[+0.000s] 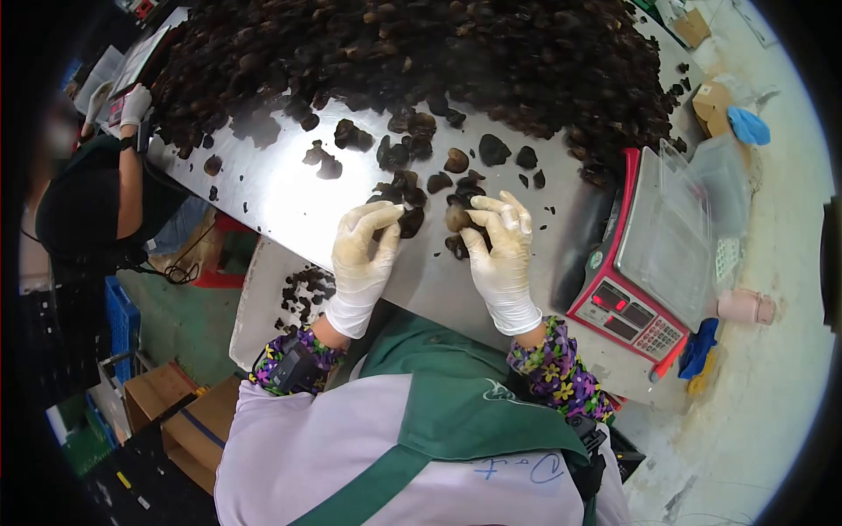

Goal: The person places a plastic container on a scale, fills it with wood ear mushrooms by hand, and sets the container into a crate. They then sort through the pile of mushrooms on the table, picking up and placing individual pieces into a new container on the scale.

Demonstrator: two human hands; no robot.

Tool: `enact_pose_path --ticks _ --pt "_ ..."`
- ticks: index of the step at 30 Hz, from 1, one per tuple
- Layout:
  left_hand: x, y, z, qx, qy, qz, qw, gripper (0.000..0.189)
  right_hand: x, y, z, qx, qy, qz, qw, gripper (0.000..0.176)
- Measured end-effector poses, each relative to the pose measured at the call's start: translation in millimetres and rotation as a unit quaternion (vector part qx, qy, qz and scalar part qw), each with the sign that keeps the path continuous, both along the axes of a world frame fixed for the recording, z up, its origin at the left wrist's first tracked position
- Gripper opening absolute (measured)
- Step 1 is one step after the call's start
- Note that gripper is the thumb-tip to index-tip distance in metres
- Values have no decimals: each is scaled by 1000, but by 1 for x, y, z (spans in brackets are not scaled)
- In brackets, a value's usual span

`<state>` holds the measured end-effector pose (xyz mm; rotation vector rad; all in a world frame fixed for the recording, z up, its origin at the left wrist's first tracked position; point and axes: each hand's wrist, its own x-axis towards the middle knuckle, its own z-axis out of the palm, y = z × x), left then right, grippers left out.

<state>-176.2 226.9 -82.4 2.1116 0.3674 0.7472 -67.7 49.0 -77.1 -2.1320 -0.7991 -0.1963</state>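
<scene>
Both hands wear pale gloves over the near edge of a metal table (285, 188). Dark, wrinkled pieces like wood-ear fungus (410, 219) lie at the fingertips of my left hand (364, 254), whose thumb and fingers curl round one of them. My right hand (502, 254) pinches a brownish piece (457, 217) between thumb and forefinger, its other fingers bent above. Several loose pieces, among them a flat dark one (494, 150), are scattered just beyond the hands.
A large heap of dark pieces (395, 61) covers the far side. At right stands a red scale (631, 316) with a clear tray. Below the table's left edge, a pale bin (254, 307) holds small bits. A co-worker's gloved hand (136, 105) is at far left.
</scene>
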Motion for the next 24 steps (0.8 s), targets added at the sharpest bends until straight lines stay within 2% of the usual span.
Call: enact_pose_path --ticks 1,2,4,6,8,9,10,13,14,15,16,17,18,19,21,23,24 --pt "4 -7 7 -78 -15 -37 996 28 -3 -2 8 5 -1 -6 1000 23" --pt "8 -16 16 -78 -17 -38 996 28 -5 -5 10 5 -2 -6 1000 23" --pt "16 -31 34 -193 33 -109 974 32 -9 -10 13 4 -5 37 999 22" --pt "16 -33 37 -199 50 -209 956 34 -15 -14 18 -21 -27 54 998 24" --pt "7 -34 38 -192 63 -181 963 32 -20 -15 23 -37 -20 67 997 24" --pt "0 -31 39 -186 60 -152 969 32 -22 -17 28 -67 -40 74 994 32" --pt "-8 -27 39 -179 56 -123 975 32 -22 -18 27 -63 -40 77 994 32" --pt "-48 3 32 -125 48 58 989 23 -19 -26 21 6 -1 58 998 45" --pt "-63 19 11 -159 7 127 979 24 -16 -30 17 8 2 62 998 45" --pt "-76 32 12 -103 34 196 975 26 -13 -35 14 5 -9 52 999 44" --pt "-93 52 -12 -85 -6 234 968 29 -9 -38 12 2 -22 41 999 44" --pt "-102 59 -8 73 66 277 956 33 -9 -40 11 -8 -34 29 999 43" --pt "-108 62 -4 228 137 311 912 38 -9 -42 8 -5 -32 33 999 43" --pt "-108 60 -4 230 139 315 910 38 -9 -44 3 -15 -40 20 999 43" --pt "-96 52 -5 135 82 257 953 51 -11 -45 -3 -30 -42 5 999 45" --pt "-66 32 -8 222 96 208 948 55 -14 -45 -8 -36 -41 10 998 46" --pt "-53 24 -9 218 121 155 956 61 -15 -45 -10 -44 -41 11 998 47"
